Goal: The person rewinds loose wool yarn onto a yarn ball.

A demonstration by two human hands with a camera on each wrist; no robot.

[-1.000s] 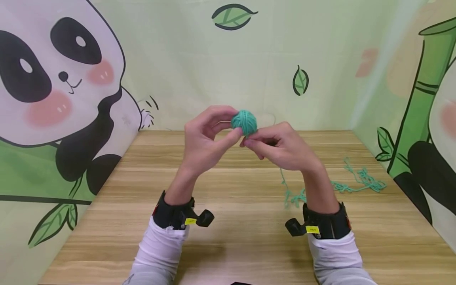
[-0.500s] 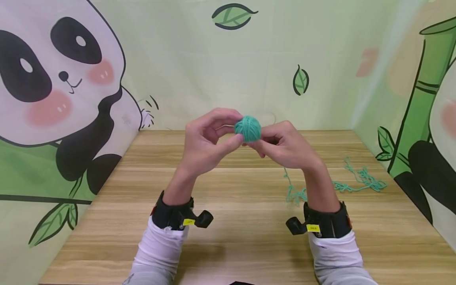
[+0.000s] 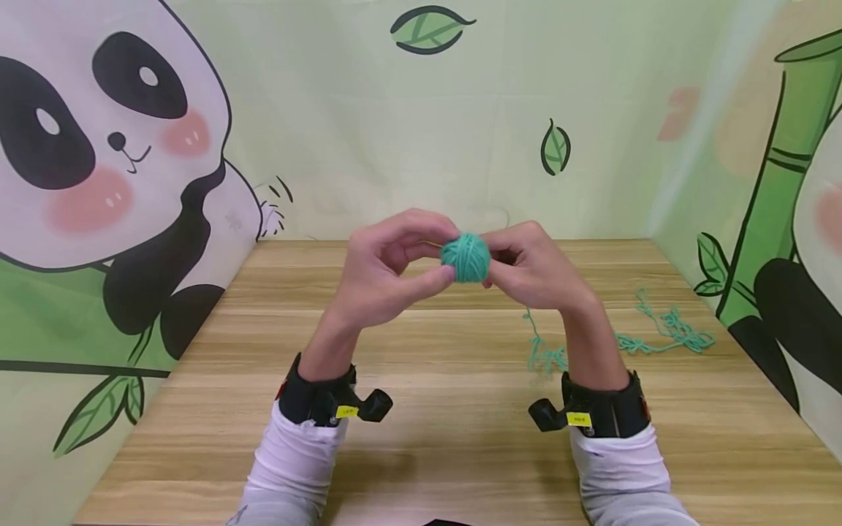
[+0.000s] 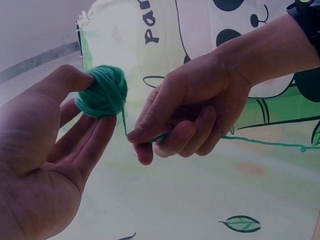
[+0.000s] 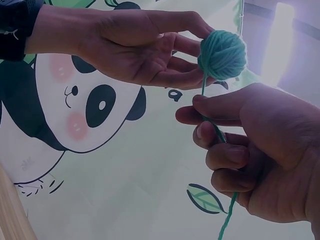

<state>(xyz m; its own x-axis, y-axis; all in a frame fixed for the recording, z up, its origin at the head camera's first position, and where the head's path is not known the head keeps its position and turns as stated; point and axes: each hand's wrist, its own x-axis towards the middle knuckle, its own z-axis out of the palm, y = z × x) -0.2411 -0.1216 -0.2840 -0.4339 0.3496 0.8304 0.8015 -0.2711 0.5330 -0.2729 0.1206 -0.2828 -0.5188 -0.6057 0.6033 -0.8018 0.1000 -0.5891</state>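
A small ball of teal yarn (image 3: 465,258) is held up above the table between the fingertips and thumb of my left hand (image 3: 395,270). My right hand (image 3: 536,267) is just to its right, thumb and index finger pinching the yarn strand (image 4: 124,120) that leaves the ball. In the right wrist view that strand passes through the curled fingers of the right hand (image 5: 250,145) and hangs out below the palm. A short taut stretch links ball (image 5: 223,55) and pinch. From the head camera, the ball partly hides the right fingertips.
Loose teal yarn (image 3: 680,336) lies in a tangle on the right of the wooden table (image 3: 421,438), with more yarn (image 3: 549,359) beside the right forearm. A panda-printed backdrop (image 3: 460,131) stands behind and at both sides. Each wrist wears a black camera band (image 3: 322,394).
The yarn ball has come down and slightly right in the left fingertips, now covering part of the right fingers. The right hand has barely moved. The loose yarn on the table looks nearly the same.
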